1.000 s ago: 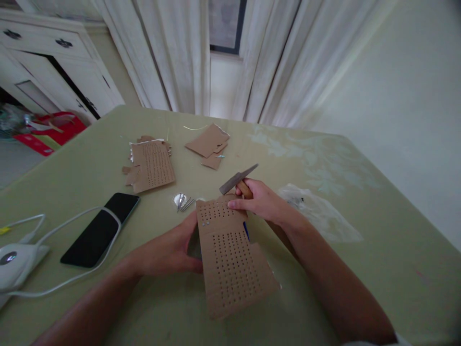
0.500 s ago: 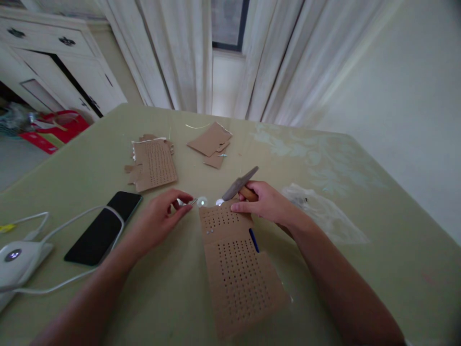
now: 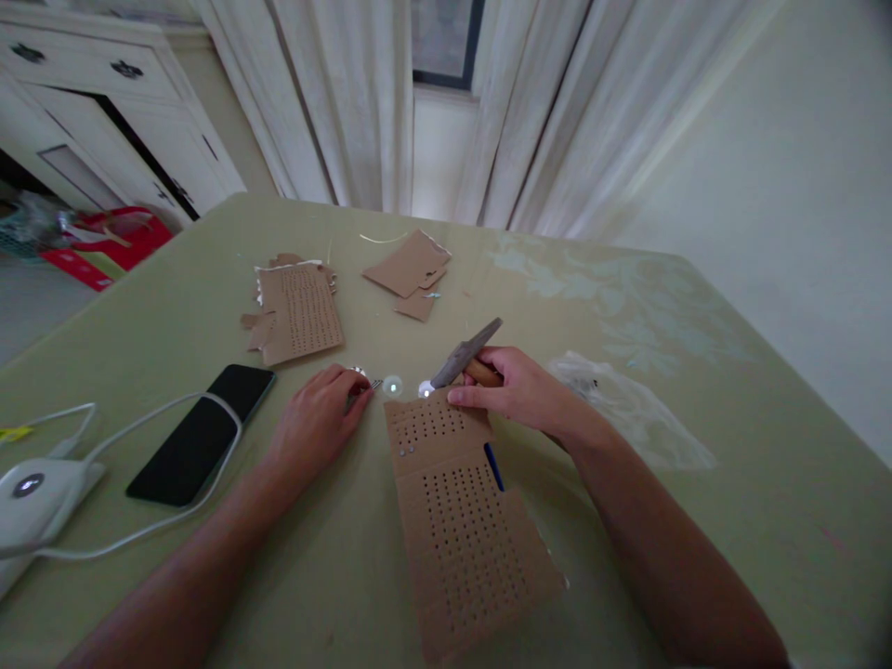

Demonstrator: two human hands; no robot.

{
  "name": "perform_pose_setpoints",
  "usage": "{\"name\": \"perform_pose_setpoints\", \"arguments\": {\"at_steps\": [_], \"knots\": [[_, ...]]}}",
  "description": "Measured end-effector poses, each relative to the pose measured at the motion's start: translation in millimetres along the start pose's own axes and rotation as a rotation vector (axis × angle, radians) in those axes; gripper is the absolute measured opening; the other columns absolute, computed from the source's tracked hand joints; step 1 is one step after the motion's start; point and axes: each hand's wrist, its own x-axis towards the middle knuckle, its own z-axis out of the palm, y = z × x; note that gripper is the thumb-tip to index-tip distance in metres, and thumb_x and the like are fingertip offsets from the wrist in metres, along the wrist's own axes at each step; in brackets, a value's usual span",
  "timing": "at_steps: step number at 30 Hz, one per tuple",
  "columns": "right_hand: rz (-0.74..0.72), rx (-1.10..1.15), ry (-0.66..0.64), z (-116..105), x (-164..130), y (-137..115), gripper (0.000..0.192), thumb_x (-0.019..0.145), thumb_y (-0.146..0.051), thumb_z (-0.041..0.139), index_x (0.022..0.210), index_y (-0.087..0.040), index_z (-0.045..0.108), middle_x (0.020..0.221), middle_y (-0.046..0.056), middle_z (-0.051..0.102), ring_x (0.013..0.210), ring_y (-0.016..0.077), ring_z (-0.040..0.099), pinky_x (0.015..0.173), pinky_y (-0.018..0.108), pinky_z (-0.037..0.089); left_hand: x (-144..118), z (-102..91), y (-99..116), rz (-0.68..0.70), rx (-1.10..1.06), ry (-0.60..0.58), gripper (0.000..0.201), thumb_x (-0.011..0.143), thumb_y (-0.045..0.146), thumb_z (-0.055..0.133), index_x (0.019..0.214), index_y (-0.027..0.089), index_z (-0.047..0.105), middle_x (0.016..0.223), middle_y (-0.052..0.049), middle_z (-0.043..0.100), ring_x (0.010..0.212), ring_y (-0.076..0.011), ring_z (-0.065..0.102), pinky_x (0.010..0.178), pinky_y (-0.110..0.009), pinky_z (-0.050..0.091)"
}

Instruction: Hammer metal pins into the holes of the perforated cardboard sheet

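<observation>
My right hand (image 3: 512, 390) is closed around the wooden handle of a hammer (image 3: 465, 353), its grey head pointing up and away. The thumb of that hand lies on the top edge of a brown cardboard sheet (image 3: 460, 502) punched with rows of small holes. Two small pale studs sit near the sheet's upper left. My left hand (image 3: 324, 409) rests on the table with fingers pinched on a thin metal piece (image 3: 377, 383), mostly hidden. Between the hands lie two small round clear discs, one disc (image 3: 393, 386) near the metal tip and another disc (image 3: 426, 389) by the hammer head.
Another punched cardboard stack (image 3: 299, 311) lies at the far left, with cardboard scraps (image 3: 408, 265) behind. A black phone (image 3: 202, 437) and a white corded device (image 3: 42, 492) are at left. A clear plastic bag (image 3: 627, 409) lies right. Something blue (image 3: 494, 466) shows beside the sheet.
My left hand has lowered onto the table and turned palm down, its fingertips drawn slightly back from the discs. My right hand, the hammer and the sheet stay nearly in place.
</observation>
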Motion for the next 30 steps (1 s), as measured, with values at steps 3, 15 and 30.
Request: {"name": "perform_pose_setpoints", "arguments": {"at_steps": [3,15,30], "knots": [[-0.007,0.017,0.025,0.3,-0.1,-1.1,0.031,0.089,-0.043,0.089,0.111,-0.021,0.084,0.107,0.004,0.081,0.102,0.0281,0.074,0.093,0.041,0.058,-0.5,0.9,3.5,-0.003,0.000,0.004,0.028,0.107,0.039,0.052,0.105,0.021,0.073,0.105,-0.012,0.077,0.100,-0.0307,0.073,0.091,-0.043,0.056],[-0.049,0.050,0.105,-1.5,-1.5,-1.3,0.027,0.093,-0.044,0.085,0.108,-0.021,0.084,0.110,0.006,0.084,0.103,0.0287,0.075,0.090,0.041,0.056,3.8,-19.1,-11.0,-0.162,0.067,-0.014,0.024,0.103,0.042,0.060,0.098,0.022,0.073,0.101,-0.010,0.081,0.099,-0.0338,0.077,0.084,-0.043,0.053],[-0.052,0.078,0.111,-0.4,-1.4,0.8,0.026,0.095,-0.044,0.084,0.109,-0.022,0.086,0.112,0.006,0.085,0.106,0.0298,0.076,0.092,0.042,0.059,-2.8,-15.9,4.1,-0.049,0.329,-0.043,0.029,0.107,0.032,0.051,0.099,0.021,0.077,0.105,-0.014,0.080,0.094,-0.0344,0.077,0.073,-0.040,0.053]]}}
